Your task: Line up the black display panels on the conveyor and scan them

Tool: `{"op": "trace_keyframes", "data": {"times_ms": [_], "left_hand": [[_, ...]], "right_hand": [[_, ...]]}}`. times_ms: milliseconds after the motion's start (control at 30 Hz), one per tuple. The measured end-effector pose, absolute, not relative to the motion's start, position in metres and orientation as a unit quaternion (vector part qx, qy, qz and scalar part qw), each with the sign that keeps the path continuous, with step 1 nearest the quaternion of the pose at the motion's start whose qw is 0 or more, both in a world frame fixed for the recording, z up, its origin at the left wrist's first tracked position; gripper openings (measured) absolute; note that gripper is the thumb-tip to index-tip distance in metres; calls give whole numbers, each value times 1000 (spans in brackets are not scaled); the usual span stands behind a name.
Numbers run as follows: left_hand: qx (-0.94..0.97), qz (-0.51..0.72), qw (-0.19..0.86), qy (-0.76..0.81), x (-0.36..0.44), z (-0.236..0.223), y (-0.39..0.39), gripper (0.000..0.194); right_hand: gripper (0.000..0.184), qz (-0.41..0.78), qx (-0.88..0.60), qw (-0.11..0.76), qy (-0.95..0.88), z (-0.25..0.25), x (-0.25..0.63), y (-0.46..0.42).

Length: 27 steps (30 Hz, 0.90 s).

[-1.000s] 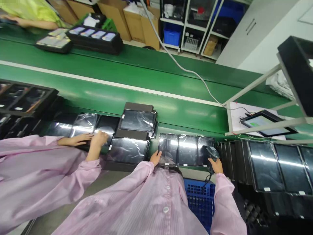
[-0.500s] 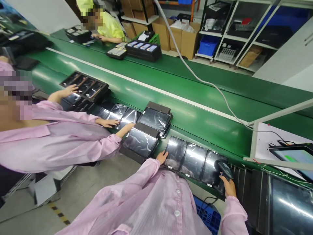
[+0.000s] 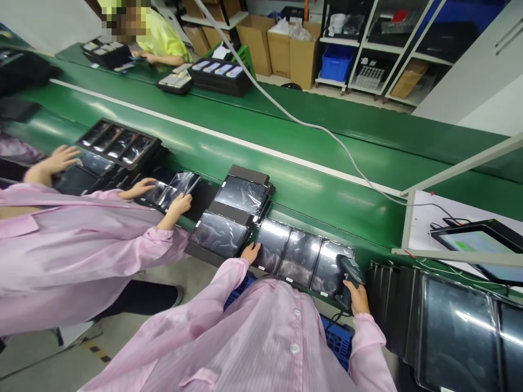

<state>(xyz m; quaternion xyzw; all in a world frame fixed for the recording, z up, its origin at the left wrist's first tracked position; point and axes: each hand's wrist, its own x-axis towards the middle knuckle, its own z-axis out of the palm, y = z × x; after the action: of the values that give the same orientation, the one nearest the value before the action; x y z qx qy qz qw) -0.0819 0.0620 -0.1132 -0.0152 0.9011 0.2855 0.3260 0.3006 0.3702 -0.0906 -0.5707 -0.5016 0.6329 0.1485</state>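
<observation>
My right hand (image 3: 357,298) is wrapped around a black handheld barcode scanner (image 3: 352,270). The scanner's head is over the right-hand panel of a row of three dark, film-covered tablet screens (image 3: 300,256), each with a small white label on its near edge. At the row's left end, my left hand (image 3: 250,253) touches the edge of the leftmost screen, fingers extended. Just left of that hand lie two stacks of black trays, with a screen (image 3: 218,234) on the nearer one and another screen (image 3: 241,194) on the farther one.
A co-worker's hands (image 3: 180,204) handle screens at left, by a black tray of screens (image 3: 120,142). Upright black trays (image 3: 390,305) and large dark panels (image 3: 457,332) stand at right. Behind them is a lit tablet (image 3: 482,247) within a white frame. A grey cable (image 3: 302,124) hangs across the view.
The view has shifted, so the bench appears farther left. The co-worker's hands have moved left, away from the stacks, and one now tilts a screen. My hands keep their places at the row.
</observation>
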Motion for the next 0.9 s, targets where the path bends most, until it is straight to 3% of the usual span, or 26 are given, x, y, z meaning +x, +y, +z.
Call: {"op": "trace_keyframes", "data": {"times_ms": [133, 300, 433, 667, 800, 900], "left_hand": [[-39, 264, 336, 903, -85, -116, 62, 65], [-37, 266, 318, 909, -81, -123, 65, 65], [-31, 282, 301, 911, -78, -129, 65, 61], [-31, 296, 291, 909, -73, -136, 59, 61], [-20, 296, 295, 908, -70, -136, 58, 62], [-8, 292, 298, 909, -69, -135, 56, 64]], "right_hand": [[56, 599, -585, 169, -520, -87, 303, 372], [46, 385, -686, 135, -603, -85, 284, 419], [42, 331, -692, 117, -631, -89, 248, 461], [72, 283, -669, 119, -676, -85, 233, 441], [71, 213, -574, 185, -768, -86, 235, 374], [84, 247, -636, 104, -724, -93, 235, 335]]}}
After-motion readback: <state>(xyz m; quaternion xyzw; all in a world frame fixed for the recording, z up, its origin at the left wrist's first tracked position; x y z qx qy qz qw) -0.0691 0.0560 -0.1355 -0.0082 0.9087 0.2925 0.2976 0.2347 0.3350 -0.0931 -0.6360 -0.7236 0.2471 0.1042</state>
